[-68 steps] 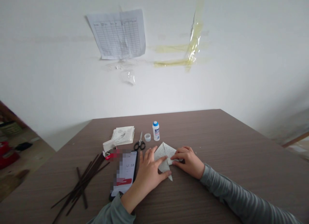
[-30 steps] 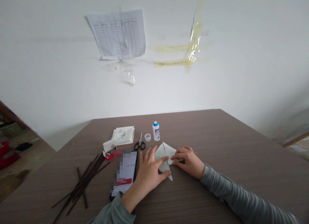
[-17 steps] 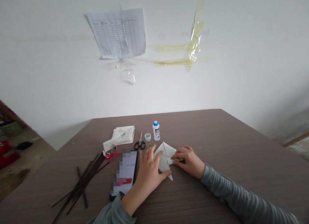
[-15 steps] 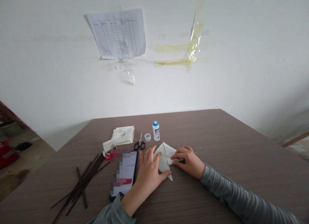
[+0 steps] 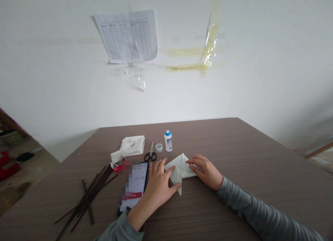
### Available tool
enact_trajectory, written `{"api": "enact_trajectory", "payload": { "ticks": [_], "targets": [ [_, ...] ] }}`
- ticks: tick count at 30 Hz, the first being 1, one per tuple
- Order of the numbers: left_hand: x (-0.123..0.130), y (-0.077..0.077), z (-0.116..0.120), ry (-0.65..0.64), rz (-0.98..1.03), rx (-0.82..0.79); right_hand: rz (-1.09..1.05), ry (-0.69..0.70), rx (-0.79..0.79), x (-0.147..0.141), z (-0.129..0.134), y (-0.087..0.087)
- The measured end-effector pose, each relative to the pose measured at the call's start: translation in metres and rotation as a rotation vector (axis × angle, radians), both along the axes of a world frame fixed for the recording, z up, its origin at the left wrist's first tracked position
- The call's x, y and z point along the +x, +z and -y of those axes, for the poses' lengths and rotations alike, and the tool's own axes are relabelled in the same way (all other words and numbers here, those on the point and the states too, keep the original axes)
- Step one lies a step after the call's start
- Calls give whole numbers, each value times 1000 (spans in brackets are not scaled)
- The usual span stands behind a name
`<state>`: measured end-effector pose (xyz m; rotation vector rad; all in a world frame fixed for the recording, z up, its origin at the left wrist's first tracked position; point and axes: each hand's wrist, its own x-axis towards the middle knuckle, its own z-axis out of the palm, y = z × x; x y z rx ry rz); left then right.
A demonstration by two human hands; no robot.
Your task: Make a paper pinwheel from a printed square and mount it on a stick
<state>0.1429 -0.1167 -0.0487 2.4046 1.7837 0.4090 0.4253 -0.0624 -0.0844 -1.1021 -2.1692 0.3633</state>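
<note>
Under open left hand (image 5: 161, 181) (right hand (image 5: 206, 171): grip unclear), folded paper (image 5: 179, 168), long axis wallward.

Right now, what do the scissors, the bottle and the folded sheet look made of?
Scissors: pale grey blades, likely metal; black handles, probably plastic. Bottle: smooth, white, likely plastic. Folded sheet: matte paper, judging by its sharp creases and fine printed lines.

Left hand (image 5: 161, 182) and right hand (image 5: 206, 171) on folded printed paper (image 5: 179, 168); phone (image 5: 136, 180), scissors (image 5: 151, 155), capped bottle (image 5: 168, 142) nearby on table (image 5: 208, 140).
</note>
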Motion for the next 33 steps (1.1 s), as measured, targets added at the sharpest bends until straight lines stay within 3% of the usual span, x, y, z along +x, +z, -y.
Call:
{"api": "enact_trajectory", "payload": {
  "ticks": [6,10,17,23,33],
  "targets": [
    [0,0,2,-17,-5,-2,22,97,10,9,-11,-12],
    [1,2,2,-10,-13,-19,90,75,-10,9,-12,-19],
    [0,5,0,12,7,22,143,18,18,6,-4,-10],
    [4,-4,-3,-9,55,109,208,-28,18,2,2,-3],
    [7,-2,0,-25,74,49,260,-39,131,-3,4,-12]
  ]
}}
